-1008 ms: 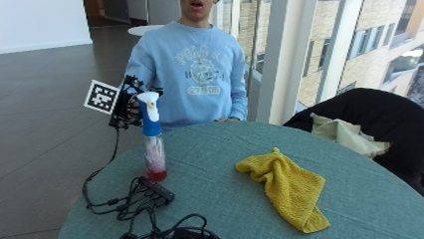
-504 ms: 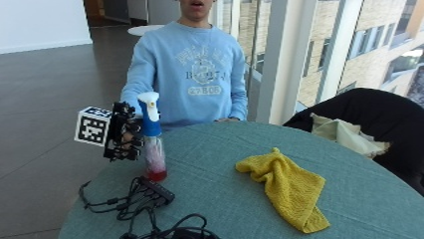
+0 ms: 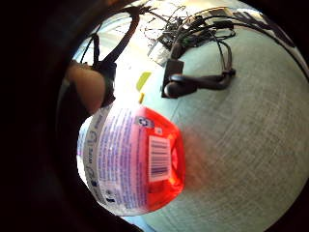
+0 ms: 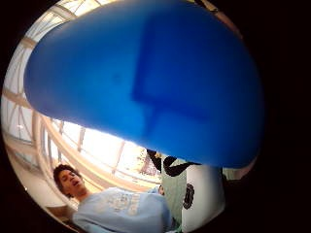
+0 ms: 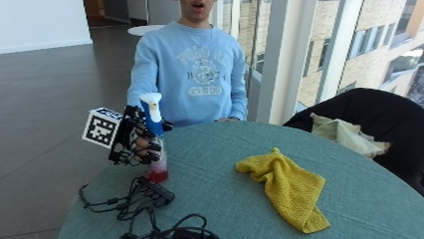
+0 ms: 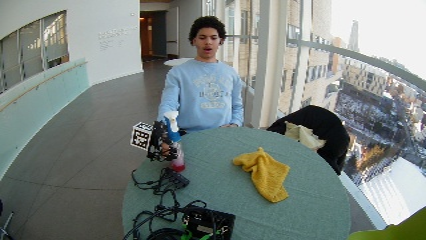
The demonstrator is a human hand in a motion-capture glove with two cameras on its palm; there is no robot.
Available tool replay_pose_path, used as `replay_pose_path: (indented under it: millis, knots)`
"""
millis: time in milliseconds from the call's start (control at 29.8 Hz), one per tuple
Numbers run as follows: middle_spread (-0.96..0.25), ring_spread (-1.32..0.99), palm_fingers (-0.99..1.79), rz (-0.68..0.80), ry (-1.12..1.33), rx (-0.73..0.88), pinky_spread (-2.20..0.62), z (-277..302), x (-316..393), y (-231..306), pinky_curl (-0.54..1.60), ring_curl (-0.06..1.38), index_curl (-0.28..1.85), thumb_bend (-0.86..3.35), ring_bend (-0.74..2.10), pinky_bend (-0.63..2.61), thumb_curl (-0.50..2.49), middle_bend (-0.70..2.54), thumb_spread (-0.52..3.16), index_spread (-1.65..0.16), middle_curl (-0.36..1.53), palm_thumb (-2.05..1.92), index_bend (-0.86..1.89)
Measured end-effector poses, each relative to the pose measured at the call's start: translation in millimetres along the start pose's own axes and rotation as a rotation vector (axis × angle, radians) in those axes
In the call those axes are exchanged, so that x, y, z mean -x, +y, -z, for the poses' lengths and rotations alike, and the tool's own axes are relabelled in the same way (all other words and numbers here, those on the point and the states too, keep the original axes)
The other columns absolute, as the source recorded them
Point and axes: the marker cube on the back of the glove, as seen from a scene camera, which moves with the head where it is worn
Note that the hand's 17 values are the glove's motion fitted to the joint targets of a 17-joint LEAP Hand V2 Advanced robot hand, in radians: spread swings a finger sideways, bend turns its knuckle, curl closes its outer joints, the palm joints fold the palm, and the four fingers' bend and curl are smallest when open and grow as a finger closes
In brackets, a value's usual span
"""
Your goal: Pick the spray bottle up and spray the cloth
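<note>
The spray bottle [image 5: 158, 168] has a blue and white head and pink liquid, and it stands upright near the left edge of the round teal table [image 5: 371, 199]. My gloved right hand [image 5: 136, 140] grips its neck from the left side, fingers curled round it. In the little finger side palm view the bottle's labelled body and red base [image 3: 137, 159] sit just over the tabletop; contact cannot be told. The blue head [image 4: 146, 77] fills the thumb side palm view. A yellow cloth [image 5: 288, 186] lies crumpled mid-table, well to the right of the bottle. The wide view shows the bottle [image 6: 176, 155] and cloth [image 6: 263, 172] too.
Black cables and a small box [image 5: 149, 196] lie on the table in front of the bottle, with more gear [image 6: 206, 222] at the near edge. A dark chair with a beige cloth [image 5: 348, 134] stands at the table's far right.
My hand has come down from beside the bottle's head to its neck and moved in against it, closing round it. The bottle and the cloth stay where they were.
</note>
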Motion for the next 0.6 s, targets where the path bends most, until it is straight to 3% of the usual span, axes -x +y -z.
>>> replay_pose_path:
  millis: [403,605]
  knots:
    - [-0.10,-0.08,1.05,0.030,0.070,-0.050,0.04,4,8,-3,0.36,0.38,0.24,-0.01,0.45,0.32,0.45,0.33,0.92,-0.30,0.44,0.90,0.12]
    - [-0.10,-0.08,1.10,0.070,0.147,0.079,0.02,-10,36,-12,0.36,0.39,0.25,-0.02,0.50,0.30,0.50,0.32,0.83,-0.28,0.44,0.93,0.10]
